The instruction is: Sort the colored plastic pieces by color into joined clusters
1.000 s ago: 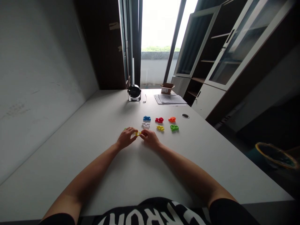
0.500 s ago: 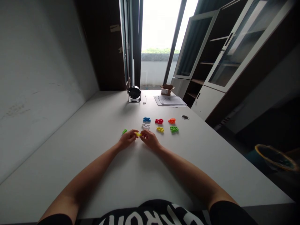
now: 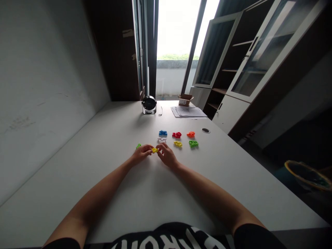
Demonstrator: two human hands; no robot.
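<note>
My left hand (image 3: 141, 154) pinches a small yellow plastic toy piece (image 3: 155, 150) between thumb and fingers, just above the white table. On the piece's other side my right hand (image 3: 168, 156) has its fingers curled in against it, thumb below. The piece is too small to show its exact kind. Partly behind my left hand lies a green piece (image 3: 138, 146). Right beyond my hands sits a white toy piece (image 3: 162, 139), with a blue one (image 3: 163, 132) behind it. Another yellow toy piece (image 3: 177, 144) lies to the right of my right hand.
Farther right on the table (image 3: 124, 207) are red (image 3: 176, 135), orange (image 3: 191, 134) and green (image 3: 193, 143) toy pieces. At the back stand a round black device (image 3: 149, 104), papers (image 3: 188, 111) and an open cardboard box (image 3: 185, 100). A cable hole (image 3: 205, 130) is near the right edge.
The yellow piece between my hands has turned and shows more of itself. My right fingers have shifted slightly on it. The other toy pieces lie as before.
</note>
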